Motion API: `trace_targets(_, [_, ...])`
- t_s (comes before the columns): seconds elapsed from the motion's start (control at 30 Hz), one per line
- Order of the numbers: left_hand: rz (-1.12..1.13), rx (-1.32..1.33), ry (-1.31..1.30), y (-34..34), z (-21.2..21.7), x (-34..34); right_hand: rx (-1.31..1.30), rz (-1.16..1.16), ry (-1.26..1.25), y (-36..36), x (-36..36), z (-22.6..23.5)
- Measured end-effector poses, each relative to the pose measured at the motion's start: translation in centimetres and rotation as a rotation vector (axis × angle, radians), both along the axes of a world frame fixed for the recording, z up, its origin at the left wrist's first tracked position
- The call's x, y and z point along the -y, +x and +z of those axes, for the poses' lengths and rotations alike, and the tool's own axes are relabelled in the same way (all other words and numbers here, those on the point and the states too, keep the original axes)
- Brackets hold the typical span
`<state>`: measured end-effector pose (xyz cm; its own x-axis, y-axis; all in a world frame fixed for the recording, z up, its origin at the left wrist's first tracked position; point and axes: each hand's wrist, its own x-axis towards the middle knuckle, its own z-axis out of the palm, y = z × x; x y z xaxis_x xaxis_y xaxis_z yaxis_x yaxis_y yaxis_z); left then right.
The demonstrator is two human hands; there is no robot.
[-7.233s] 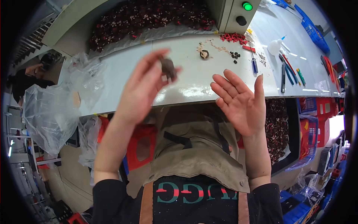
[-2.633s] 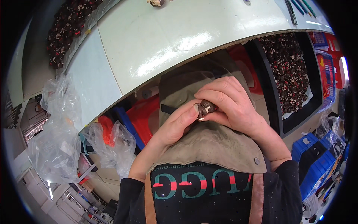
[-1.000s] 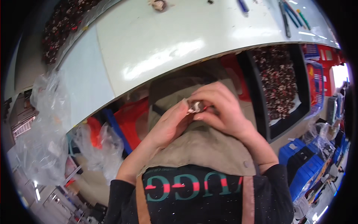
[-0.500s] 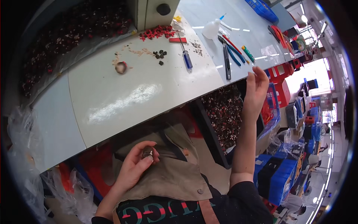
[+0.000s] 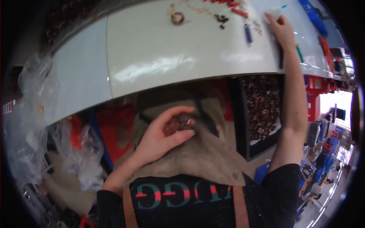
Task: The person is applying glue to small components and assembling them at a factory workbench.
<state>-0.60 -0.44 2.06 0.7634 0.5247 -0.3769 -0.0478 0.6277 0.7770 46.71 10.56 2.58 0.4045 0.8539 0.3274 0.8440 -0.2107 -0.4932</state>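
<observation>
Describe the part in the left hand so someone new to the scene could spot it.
Start at the white worktable, then drop below its near edge to the tan apron on the person's lap. There the left hand cups a small dark brown part with a shiny metal bit, the only one held rather than lying on a surface.

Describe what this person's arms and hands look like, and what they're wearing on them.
Both hands are bare, with no gloves: the left hand and the right hand. The forearms are uncovered; black sleeves end near the elbows. No rings, watch or markings show. A tan apron with brown straps covers the black top.
</observation>
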Motion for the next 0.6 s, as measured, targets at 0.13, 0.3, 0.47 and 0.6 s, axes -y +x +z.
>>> trace_targets(0.13, [0.015,-0.023,-0.056,0.0,-0.1,-0.4,-0.029,-0.029,0.222,-2.8,2.6,1.2])
trace_targets(0.3, [-0.013,0.049,-0.078,0.2,-0.8,-1.1,-0.356,0.179,0.211,-11.3,11.4,4.5])
trace_targets(0.47, [-0.074,0.071,-0.099,0.6,-1.5,-1.6,-0.412,0.342,0.149,-16.9,18.1,3.6])
trace_targets(0.6, [-0.110,0.060,-0.101,0.7,-1.3,-1.8,-0.465,0.490,0.124,-18.8,19.3,2.5])
